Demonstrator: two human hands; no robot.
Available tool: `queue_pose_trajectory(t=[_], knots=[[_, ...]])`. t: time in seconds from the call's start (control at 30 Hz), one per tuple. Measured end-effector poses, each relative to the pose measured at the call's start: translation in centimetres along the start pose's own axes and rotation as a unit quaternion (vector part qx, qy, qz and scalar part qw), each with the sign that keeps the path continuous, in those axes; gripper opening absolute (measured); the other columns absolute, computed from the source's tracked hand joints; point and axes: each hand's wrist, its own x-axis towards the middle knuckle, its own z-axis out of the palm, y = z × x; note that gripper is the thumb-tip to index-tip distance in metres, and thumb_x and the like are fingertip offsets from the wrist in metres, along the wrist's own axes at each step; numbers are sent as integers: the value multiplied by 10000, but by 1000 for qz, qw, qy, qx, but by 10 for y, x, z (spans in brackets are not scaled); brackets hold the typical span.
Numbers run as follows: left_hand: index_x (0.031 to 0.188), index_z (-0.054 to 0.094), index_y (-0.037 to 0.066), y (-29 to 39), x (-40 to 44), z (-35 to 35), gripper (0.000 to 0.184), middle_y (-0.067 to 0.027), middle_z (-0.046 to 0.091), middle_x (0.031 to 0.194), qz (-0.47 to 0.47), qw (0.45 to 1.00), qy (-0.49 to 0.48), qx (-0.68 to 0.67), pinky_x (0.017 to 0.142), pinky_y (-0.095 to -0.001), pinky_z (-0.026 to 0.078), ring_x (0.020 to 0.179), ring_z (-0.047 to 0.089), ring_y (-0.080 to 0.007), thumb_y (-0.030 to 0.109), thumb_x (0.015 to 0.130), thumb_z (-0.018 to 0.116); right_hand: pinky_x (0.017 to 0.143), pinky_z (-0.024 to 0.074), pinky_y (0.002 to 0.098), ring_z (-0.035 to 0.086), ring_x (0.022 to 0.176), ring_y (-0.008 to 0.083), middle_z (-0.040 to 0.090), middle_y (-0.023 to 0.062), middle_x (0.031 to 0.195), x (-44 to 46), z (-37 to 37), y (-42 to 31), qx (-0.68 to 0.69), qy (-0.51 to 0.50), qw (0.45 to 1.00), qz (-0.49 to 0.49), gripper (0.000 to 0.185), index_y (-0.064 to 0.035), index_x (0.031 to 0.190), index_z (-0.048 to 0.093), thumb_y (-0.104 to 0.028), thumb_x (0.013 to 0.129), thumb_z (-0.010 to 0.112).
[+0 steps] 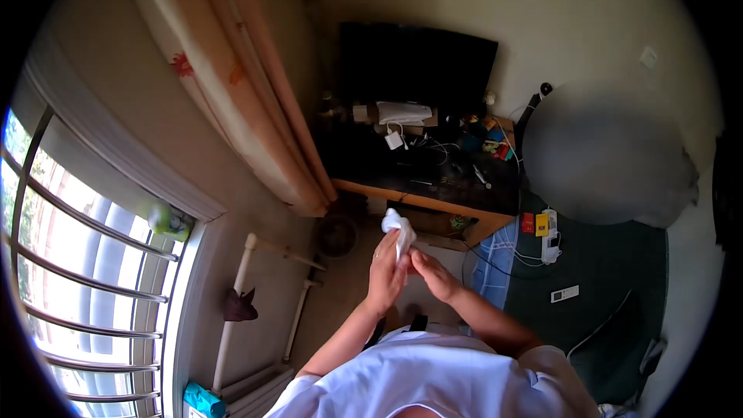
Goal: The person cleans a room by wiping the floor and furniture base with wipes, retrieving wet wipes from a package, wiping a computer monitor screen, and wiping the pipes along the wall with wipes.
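Note:
A crumpled white tissue or thin cloth (401,234) sticks up between my hands, in front of my chest. My left hand (384,272) is closed around its lower part, with a ring showing on one finger. From the other side my right hand (435,275) meets the lower end of the white piece, its fingers pressed together against it and close to the left palm. The fingertips of both hands are partly hidden.
Ahead stands a dark desk (360,173) with a monitor (418,63), a white charger (394,140) and cables. To the right, a remote (565,293) and a power strip (551,238) lie on a dark green surface. Pipes (232,325) run below the barred window on the left.

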Motion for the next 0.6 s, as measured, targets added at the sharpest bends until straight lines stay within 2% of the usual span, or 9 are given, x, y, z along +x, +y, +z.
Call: queue_pose_trajectory(t=[0.03, 0.07, 0.13, 0.2, 0.27, 0.4, 0.47, 0.53, 0.6], knots=[[1237, 504, 21, -8, 9, 8, 438, -145, 538, 1210, -145, 965, -12, -218, 958, -364, 381, 1141, 499, -300, 324, 921, 515, 887, 396, 239, 500, 1045, 108, 530, 39, 1196, 3, -10, -15, -41, -10, 999, -15, 452, -47, 1323, 438, -356, 1004, 352], [1228, 508, 34, -16, 17, 15, 419, -118, 556, 1190, -281, 862, -19, -421, 930, -349, 405, 1099, 531, -249, 336, 938, 496, 859, 414, 258, 521, 1012, 109, 562, 41, 1136, 6, -17, -31, -76, 35, 996, -23, 436, -34, 1275, 489, -352, 999, 376], [1273, 454, 95, -2, 61, 14, 451, -69, 564, 1170, -292, 762, 43, -576, 938, -367, 425, 1055, 544, -212, 370, 920, 515, 848, 434, 283, 557, 944, 122, 596, 49, 1060, 18, -50, -54, -136, 63, 984, -91, 412, -25, 1194, 554, -351, 992, 402], [1271, 456, 96, -8, 94, 12, 409, -69, 574, 1147, -327, 715, 80, -613, 899, -343, 453, 1045, 556, -201, 337, 943, 487, 821, 456, 276, 579, 866, 119, 620, 57, 995, 38, -80, -68, -81, 184, 977, -69, 353, -21, 1127, 591, -311, 977, 459], [1300, 439, 106, -19, 123, 12, 397, -78, 568, 1178, -317, 685, 76, -651, 919, -355, 450, 1062, 556, -213, 297, 953, 469, 772, 471, 247, 581, 829, 104, 622, 55, 961, 57, -101, -80, -127, 226, 959, -116, 303, -9, 1108, 589, -262, 955, 520], [1327, 416, 98, -38, 166, 25, 405, -87, 558, 1207, -288, 690, 54, -662, 933, -360, 444, 1087, 550, -214, 265, 960, 456, 750, 480, 238, 584, 832, 108, 613, 55, 954, 107, -117, -85, -164, 204, 952, -158, 293, -15, 1147, 567, -158, 895, 611], [1328, 415, 82, -52, 187, 35, 401, -85, 552, 1223, -307, 702, 24, -642, 937, -355, 440, 1102, 545, -209, 244, 962, 450, 764, 482, 258, 575, 930, 139, 570, 82, 1104, 137, -114, -103, -299, 236, 905, -186, 503, -38, 1252, 500, -141, 804, 706], [1280, 470, 52, -66, 203, 41, 370, -84, 576, 1186, -311, 720, -2, -621, 931, -323, 436, 1063, 565, -193, 244, 964, 451, 740, 492, 268, 595, 869, 159, 595, 79, 1011, 165, -114, -115, -345, 224, 889, -203, 513, -15, 1234, 507, -142, 785, 722], [1249, 498, 26, -82, 228, 35, 343, -88, 589, 1154, -301, 781, -32, -547, 914, -303, 432, 1039, 567, -182, 200, 954, 488, 538, 429, 292, 552, 597, 141, 550, 87, 675, 194, -138, -112, -501, 203, 820, -189, 202, -2, 907, 643, -162, 798, 699]])
